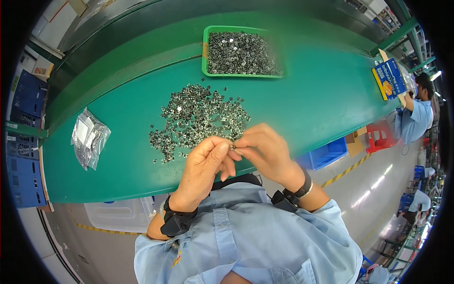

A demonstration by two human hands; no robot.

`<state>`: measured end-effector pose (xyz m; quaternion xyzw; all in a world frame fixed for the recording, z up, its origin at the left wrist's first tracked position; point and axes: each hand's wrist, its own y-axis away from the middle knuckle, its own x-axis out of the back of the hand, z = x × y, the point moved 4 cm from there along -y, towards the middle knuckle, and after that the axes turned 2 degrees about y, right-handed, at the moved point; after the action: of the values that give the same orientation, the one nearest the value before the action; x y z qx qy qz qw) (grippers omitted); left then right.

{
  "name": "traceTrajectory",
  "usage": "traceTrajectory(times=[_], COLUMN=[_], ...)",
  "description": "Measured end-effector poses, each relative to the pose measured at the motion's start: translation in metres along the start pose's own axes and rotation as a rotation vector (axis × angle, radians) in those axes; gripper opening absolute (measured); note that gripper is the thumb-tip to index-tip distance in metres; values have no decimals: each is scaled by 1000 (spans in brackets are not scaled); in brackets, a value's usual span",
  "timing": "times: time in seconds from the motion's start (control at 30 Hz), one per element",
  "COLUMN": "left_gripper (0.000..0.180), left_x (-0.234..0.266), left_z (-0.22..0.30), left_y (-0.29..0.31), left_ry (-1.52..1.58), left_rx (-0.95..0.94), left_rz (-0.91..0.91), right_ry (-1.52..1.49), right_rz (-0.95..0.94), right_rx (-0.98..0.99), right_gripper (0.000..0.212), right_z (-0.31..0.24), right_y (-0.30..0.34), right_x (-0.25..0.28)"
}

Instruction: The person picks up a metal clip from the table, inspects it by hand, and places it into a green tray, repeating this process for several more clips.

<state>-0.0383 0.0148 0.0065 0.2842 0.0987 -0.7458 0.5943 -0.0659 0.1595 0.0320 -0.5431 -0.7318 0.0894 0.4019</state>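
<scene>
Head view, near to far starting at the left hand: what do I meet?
Bare left hand → loose pile of small shiny metal pieces → green rectangular plastic tray holding similar-looking pieces.

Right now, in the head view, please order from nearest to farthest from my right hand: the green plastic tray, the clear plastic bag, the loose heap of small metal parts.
1. Loose heap of metal parts: just ahead-left of your right hand
2. Green plastic tray: farther ahead
3. Clear plastic bag: far left

The tray (206,68) lies behind the parts pile (198,117).
</scene>
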Motion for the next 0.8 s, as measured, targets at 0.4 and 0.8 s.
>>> traceTrajectory(times=[0.4,0.8], left_gripper=[17,14], left_x=[3,-4], left_z=[-7,-12], left_y=[6,4], left_ry=[65,166], left_rx=[-34,-57], left_rz=[-46,-141], right_ry=[-92,-212], right_rz=[30,29], right_rx=[-21,-59], right_gripper=[24,25], right_z=[-8,-5], right_y=[8,18], right_x=[-5,-2])
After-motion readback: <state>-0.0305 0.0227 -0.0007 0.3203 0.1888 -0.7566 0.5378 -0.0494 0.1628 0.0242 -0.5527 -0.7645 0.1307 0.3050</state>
